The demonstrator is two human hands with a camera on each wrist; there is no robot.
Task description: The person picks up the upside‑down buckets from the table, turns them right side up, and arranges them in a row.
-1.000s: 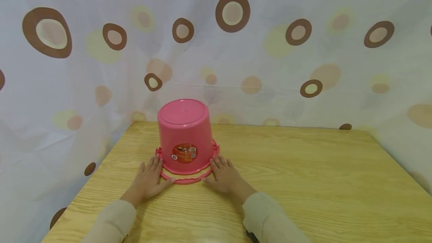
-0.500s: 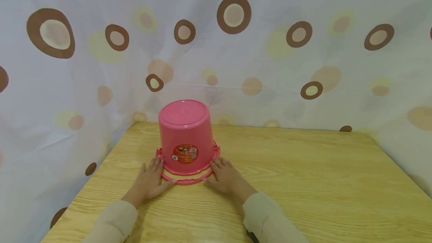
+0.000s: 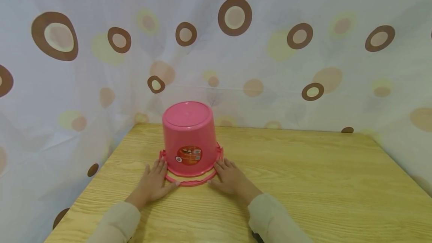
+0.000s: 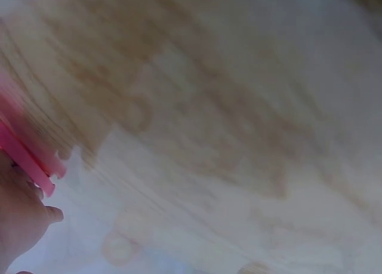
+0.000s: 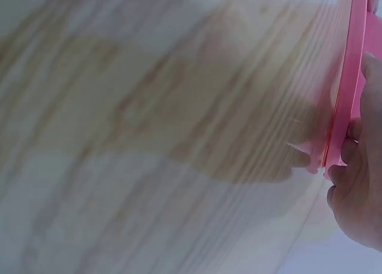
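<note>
A pink plastic bucket [image 3: 189,134] stands upside down on the table, its base up and an orange-red label on its front. The bucket's handle [image 3: 192,183] lies low around the front of the rim. My left hand [image 3: 152,183] touches the handle's left side with fairly straight fingers, its thumb reaching toward the front. On the other side my right hand [image 3: 233,180] lies likewise, fingers at the handle's right side. The left wrist view catches part of the left hand [image 4: 24,217] by the pink edge; in the right wrist view, the right hand's fingers [image 5: 352,157] touch the pink handle.
The wood-grain table [image 3: 303,183] extends far to the right of the bucket. A white curtain [image 3: 263,59] with brown and yellow circles hangs behind and along both sides. A small dark object [image 3: 257,237] shows under the right sleeve.
The bucket and both hands appear slightly farther right and lower in the head view, and the background has shifted a little too. Both hands stay at the handle.
</note>
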